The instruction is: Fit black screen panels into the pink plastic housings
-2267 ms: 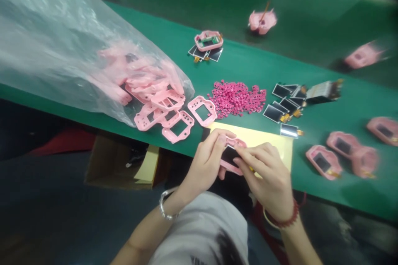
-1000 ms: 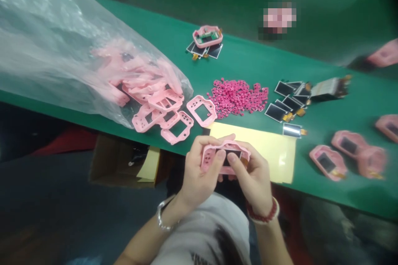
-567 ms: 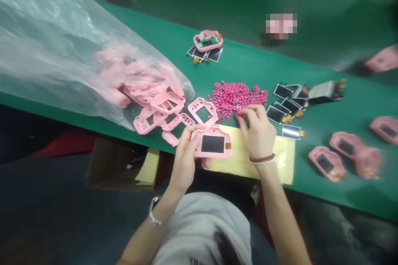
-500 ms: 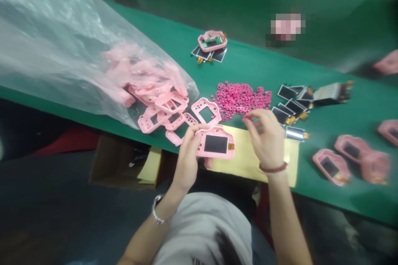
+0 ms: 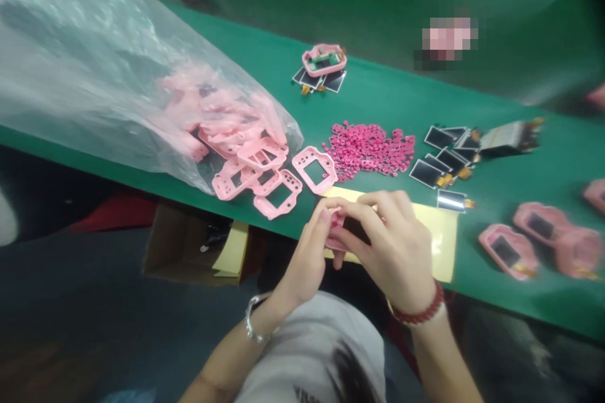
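Low in the middle, my left hand (image 5: pixel 307 258) holds a pink shell (image 5: pixel 334 243) with a dark screen (image 5: pixel 355 230) in it. My right hand (image 5: pixel 397 245) reaches over the shell, its fingertips pinched on a small magenta part (image 5: pixel 335 223) at the shell's left side. The fingers hide much of the shell. Beyond the hands lies a pile of small magenta parts (image 5: pixel 368 150). An empty pink shell frame (image 5: pixel 302 167) lies left of that pile. Under the hands is a yellow sheet (image 5: pixel 442 245).
A clear plastic bag (image 5: pixel 118 75) of pink shells covers the left of the green table (image 5: pixel 387 94). Loose screens (image 5: pixel 439 137) lie right of the pile. Shells with screens (image 5: pixel 508 252) sit at the right. A pink shell with a circuit board (image 5: pixel 324 60) rests on screens farther back.
My right hand has come left and down from beside the magenta pile onto the shell. My left hand has shifted slightly right and down with the shell.
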### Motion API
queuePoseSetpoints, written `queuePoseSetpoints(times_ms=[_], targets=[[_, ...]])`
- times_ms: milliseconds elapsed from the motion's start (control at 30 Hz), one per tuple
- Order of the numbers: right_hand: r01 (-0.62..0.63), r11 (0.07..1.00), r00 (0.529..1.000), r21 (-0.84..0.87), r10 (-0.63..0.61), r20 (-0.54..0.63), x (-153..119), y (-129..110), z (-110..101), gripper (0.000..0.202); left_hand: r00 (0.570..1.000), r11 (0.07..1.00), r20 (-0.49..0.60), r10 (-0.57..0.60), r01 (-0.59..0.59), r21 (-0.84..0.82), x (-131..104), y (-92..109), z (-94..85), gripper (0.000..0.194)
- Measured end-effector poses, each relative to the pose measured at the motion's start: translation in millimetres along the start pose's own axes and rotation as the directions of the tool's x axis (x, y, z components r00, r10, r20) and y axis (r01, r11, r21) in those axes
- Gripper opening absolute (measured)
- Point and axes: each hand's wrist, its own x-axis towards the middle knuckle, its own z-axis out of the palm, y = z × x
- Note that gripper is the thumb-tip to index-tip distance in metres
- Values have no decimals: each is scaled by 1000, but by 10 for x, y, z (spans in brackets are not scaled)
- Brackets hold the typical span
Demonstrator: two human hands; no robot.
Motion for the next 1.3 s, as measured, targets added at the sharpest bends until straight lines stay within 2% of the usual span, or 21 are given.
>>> queuePoseSetpoints(times_ms=[67, 133, 200, 300, 367, 433, 533, 667, 733, 800, 967, 1067, 1167, 1267, 1300], targets=[[-61, 998, 997, 26, 62, -53, -27, 35, 3, 24, 1000, 1000, 8, -19, 19, 18, -37, 38, 15, 37], [-129, 983, 989, 127, 137, -51, -72, 50, -1, 38, 999, 998, 5, -52, 52, 47, -46, 64, 4, 30], [-188, 953, 973, 238, 214, -86, -143, 33, 6, 48, 996, 997, -88, -32, 38, 61, -7, 64, -44, 24], [-255, 896, 924, 363, 337, -182, -300, -53, 98, 35, 953, 992, -284, 107, -85, 90, 146, 10, -171, 20], [-279, 880, 935, 385, 341, -102, -415, -128, 232, 24, 949, 986, -278, 148, -119, 119, 278, -45, -258, 20], [-262, 917, 963, 301, 271, 13, -500, -196, 402, 23, 973, 988, -197, 122, -100, 117, 402, -93, -319, 22], [-223, 974, 974, 41, 221, 39, -511, -254, 613, 35, 979, 993, -165, 117, -112, 41, 540, -116, -352, 24], [-310, 936, 942, -165, 326, 80, -335, -261, 687, 48, 930, 965, -309, 200, -242, -103, 595, -44, -357, 27], [-330, 923, 924, -199, 359, 129, -232, -253, 672, 47, 901, 953, -382, 206, -274, -131, 563, -1, -363, 28], [-325, 926, 918, -193, 358, 170, -158, -243, 656, 42, 895, 956, -407, 183, -259, -139, 505, 20, -372, 29], [-297, 947, 934, -121, 314, 169, -135, -201, 668, 32, 924, 969, -360, 129, -195, -153, 418, 21, -375, 29], [-267, 959, 954, -98, 278, 113, -175, -166, 730, 30, 965, 979, -238, 108, -145, -143, 501, 21, -379, 27], [-227, 973, 973, -29, 228, 32, -232, -138, 788, 20, 980, 987, -168, 110, -127, -97, 634, -7, -402, 26], [-168, 962, 981, 215, 184, -55, -300, -129, 689, 1, 982, 994, -165, 89, -98, -47, 692, -39, -419, 28], [-178, 930, 972, 322, 217, -88, -318, -125, 599, 4, 983, 996, -165, 81, -86, -24, 678, -38, -415, 28]])
